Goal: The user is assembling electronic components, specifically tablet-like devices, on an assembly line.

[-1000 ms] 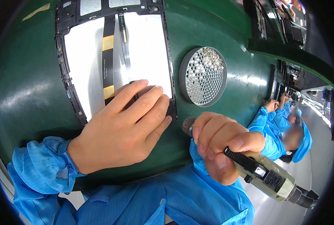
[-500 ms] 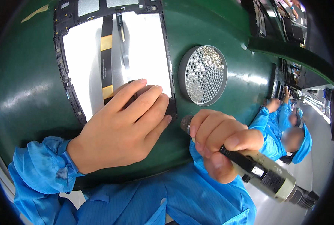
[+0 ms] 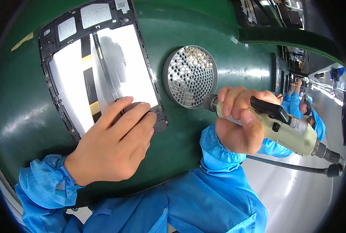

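Note:
A flat device housing (image 3: 142, 73), like the inside of a tablet, lies on the green table with a black frame and shiny silver-white inner face. A black-and-gold ribbon cable (image 3: 88, 79) and a thin dark cable (image 3: 105, 68) run along it. Over its near end rests my left hand (image 3: 108, 149), fingers stretched out on the surface, thumb hidden. My right hand (image 3: 239, 120) grips an electric screwdriver (image 3: 291, 136) with a pale green body and black lever. Its knurled nose points left, by the near-right rim of a round dish (image 3: 166, 75); the bit is not visible.
Loose small screws (image 3: 198, 56) fill the dish's far part, and its plate is full of holes. A tan strip (image 3: 22, 41) lies far left. A green raised edge (image 3: 289, 35) curves along the far right. Past it, people in blue (image 3: 299, 105) sit; a dark cord (image 3: 285, 165) hangs behind the screwdriver.
The screwdriver and my right hand have moved up and right, its nose now beside the dish. Housing, dish and left hand appear shifted left in the picture, the housing looking more tilted.

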A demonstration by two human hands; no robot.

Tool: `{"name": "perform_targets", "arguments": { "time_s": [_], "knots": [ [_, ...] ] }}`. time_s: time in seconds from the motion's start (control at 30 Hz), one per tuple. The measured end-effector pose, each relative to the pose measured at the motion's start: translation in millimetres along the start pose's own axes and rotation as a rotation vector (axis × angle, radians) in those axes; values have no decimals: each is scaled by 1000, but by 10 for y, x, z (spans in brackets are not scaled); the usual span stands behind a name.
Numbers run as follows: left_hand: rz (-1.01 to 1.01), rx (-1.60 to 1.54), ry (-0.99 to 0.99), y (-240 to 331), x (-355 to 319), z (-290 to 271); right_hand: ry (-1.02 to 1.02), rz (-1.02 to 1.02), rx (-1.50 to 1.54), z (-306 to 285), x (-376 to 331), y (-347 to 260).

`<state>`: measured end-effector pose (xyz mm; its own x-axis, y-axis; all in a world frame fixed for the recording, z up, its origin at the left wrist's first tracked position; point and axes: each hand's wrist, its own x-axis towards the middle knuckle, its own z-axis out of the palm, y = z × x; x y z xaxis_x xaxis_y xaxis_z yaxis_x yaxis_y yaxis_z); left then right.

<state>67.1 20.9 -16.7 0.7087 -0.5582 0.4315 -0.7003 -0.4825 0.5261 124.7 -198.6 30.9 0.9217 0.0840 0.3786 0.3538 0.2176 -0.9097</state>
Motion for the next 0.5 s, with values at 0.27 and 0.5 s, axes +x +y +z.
{"name": "perform_targets", "arguments": {
  "time_s": [0.27, 0.5],
  "knots": [
    [53, -52, -4, -15, 3, -70, -25, 36, 28, 2, 4, -20],
    [54, -47, -5, -11, -17, -94, -89, 12, -2, -18, -30, 26]
  ]
}}
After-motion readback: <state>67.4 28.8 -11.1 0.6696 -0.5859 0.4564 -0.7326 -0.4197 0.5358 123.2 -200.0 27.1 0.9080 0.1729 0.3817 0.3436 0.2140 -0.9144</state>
